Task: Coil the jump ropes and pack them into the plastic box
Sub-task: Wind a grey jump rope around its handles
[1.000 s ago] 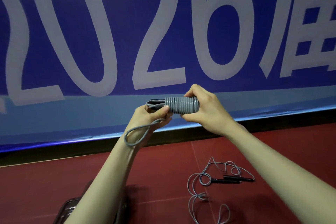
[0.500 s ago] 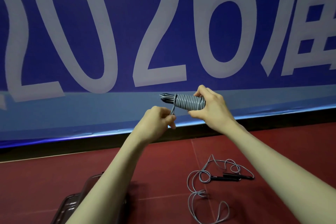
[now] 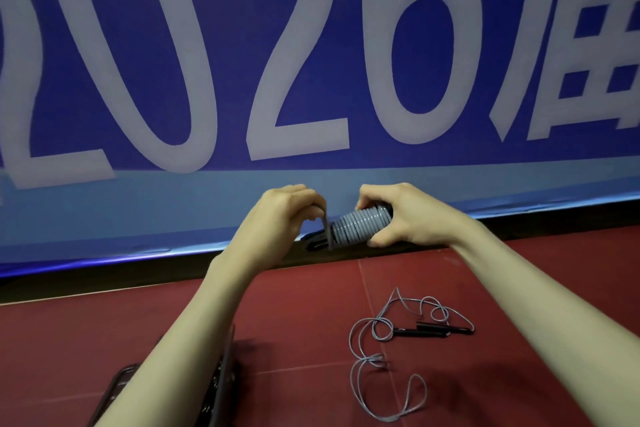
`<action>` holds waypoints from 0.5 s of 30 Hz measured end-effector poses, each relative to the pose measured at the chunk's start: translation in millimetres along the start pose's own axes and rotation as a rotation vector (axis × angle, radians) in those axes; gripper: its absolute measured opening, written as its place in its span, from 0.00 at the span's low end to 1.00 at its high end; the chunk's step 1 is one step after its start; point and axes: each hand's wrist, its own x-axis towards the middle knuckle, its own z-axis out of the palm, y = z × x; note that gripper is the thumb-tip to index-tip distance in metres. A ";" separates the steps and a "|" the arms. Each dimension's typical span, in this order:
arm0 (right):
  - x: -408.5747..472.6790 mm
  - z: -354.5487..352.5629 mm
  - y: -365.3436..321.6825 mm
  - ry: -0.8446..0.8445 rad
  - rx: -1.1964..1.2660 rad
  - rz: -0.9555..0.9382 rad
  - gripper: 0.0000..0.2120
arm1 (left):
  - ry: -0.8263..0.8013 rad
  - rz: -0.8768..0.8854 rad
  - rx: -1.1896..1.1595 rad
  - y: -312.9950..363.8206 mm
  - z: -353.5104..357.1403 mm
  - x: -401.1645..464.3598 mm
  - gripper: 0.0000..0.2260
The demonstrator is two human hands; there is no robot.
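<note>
A grey jump rope is wound in tight turns around its black handles, forming a bundle (image 3: 356, 226) held up in front of me. My right hand (image 3: 398, 215) grips the bundle's right end. My left hand (image 3: 284, 215) pinches the loose end of the cord (image 3: 326, 232), which runs down to the bundle's left end. A second grey jump rope (image 3: 377, 347) with black handles (image 3: 443, 329) lies loose on the red floor at the lower right. The dark plastic box (image 3: 225, 367) sits at the bottom left, mostly hidden by my left forearm.
A blue banner (image 3: 311, 62) with large pale numerals fills the background, right behind my hands. Its lower edge meets a dark strip along the red floor (image 3: 311, 340).
My left hand has risen from below the bundle to level with it, pulling the cord end upward. The bundle has tilted, its left end lower now. The hanging loop is gone.
</note>
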 end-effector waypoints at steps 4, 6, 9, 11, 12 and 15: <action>-1.6 -2.9 -18.0 -0.110 0.131 -0.035 0.17 | 0.017 -0.157 -0.219 -12.7 -6.5 -10.1 0.07; -1.6 -2.9 -23.3 -0.140 0.224 -0.052 0.18 | 0.008 -0.257 -0.373 -15.7 -6.0 -14.3 0.09; -2.4 -3.0 -28.6 -0.138 0.364 -0.074 0.18 | 0.066 -0.347 -0.571 -11.9 -3.3 -16.6 0.11; -3.3 -3.1 -29.6 -0.081 0.452 -0.062 0.17 | 0.129 -0.403 -0.641 -6.7 0.0 -14.3 0.14; -3.2 -3.1 -29.7 -0.044 0.487 -0.054 0.18 | 0.162 -0.437 -0.657 -4.4 2.4 -12.5 0.14; -0.9 -0.3 -28.6 0.094 0.542 -0.019 0.18 | 0.242 -0.563 -0.716 -3.1 14.1 -5.4 0.14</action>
